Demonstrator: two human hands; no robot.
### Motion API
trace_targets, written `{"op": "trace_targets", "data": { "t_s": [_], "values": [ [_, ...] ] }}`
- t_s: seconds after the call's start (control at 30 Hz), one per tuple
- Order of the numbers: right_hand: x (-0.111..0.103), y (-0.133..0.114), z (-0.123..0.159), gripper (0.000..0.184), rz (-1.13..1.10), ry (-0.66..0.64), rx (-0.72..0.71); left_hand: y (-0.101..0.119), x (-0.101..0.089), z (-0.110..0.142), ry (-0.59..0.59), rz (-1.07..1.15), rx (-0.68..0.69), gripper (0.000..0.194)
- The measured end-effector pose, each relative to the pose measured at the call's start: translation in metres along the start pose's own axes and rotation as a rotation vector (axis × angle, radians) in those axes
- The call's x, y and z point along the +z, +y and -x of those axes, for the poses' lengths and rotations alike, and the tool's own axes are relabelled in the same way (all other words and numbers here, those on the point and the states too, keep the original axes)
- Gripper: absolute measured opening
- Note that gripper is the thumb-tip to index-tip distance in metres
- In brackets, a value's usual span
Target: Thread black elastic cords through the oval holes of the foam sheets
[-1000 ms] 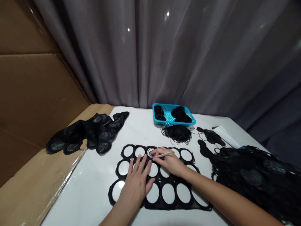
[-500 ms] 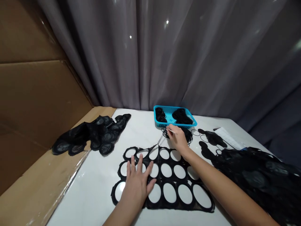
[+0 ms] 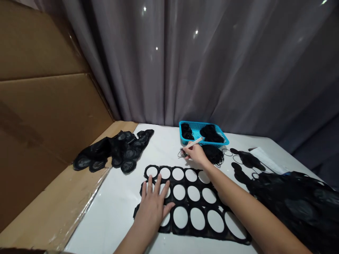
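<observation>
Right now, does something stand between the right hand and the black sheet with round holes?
Nothing visible does: white tabletop shows between the right hand and the black sheet. The right forearm hides part of its right end.

A black sheet (image 3: 188, 204) with round holes lies flat; a white tool (image 3: 194, 142), perhaps tweezers.

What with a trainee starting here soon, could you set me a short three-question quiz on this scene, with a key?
1. Multiple choice: what does the left hand rest on? A, the curtain; B, the black sheet with round holes; C, the cardboard.
2. True or false: the right hand is empty.
3. Fill the gap: black clumps lie in a ____ basket.

Key: 1 B. 2 False; it holds a pale stick. 3 Blue.
</observation>
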State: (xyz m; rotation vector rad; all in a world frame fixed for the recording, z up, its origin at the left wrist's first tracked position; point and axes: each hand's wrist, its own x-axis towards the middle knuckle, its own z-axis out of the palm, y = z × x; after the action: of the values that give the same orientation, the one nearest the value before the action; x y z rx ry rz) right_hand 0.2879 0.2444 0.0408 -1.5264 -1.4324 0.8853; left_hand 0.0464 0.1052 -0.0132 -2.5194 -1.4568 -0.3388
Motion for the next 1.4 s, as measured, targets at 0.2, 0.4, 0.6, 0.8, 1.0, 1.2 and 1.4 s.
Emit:
{"op": "trace_targets", "data": {
  "t_s": [0.2, 0.4, 0.6, 0.8, 1.0, 1.2, 1.4],
  "values": [
    [0.042, -0.01, 0.046, 0.017, -0.127, -0.371, 0.008, -0.01, -0.007, 0.002, 0.011, 0.006, -0.008, 0.055],
    [0.047, -0.012, 0.066, 0.01, -0.055, -0.515, -0.098, -0.012, -0.014, 0.004, -0.012, 0.048, -0.03, 0.051],
    [0.048, -0.01, 0.064, 0.01, -0.032, -0.539, -0.108, -0.01, -0.014, 0.003, -0.029, 0.069, -0.049, 0.052],
    [0.047, -0.011, 0.062, 0.009, -0.004, -0.557, -0.111, -0.01, -0.014, 0.002, -0.034, 0.06, -0.048, 0.053],
    [0.052, -0.01, 0.078, 0.009, 0.096, -0.501, -0.303, -0.01, -0.01, 0.004, -0.012, 0.117, -0.061, 0.051],
    [0.056, -0.002, 0.076, 0.01, 0.508, -0.395, -0.675, -0.009, -0.009, 0.004, -0.004, 0.122, -0.075, 0.05],
    [0.023, -0.005, -0.005, 0.018, 0.538, 0.128, -0.478, -0.007, -0.01, 0.005, 0.013, 0.123, -0.09, 0.048]
  ]
}}
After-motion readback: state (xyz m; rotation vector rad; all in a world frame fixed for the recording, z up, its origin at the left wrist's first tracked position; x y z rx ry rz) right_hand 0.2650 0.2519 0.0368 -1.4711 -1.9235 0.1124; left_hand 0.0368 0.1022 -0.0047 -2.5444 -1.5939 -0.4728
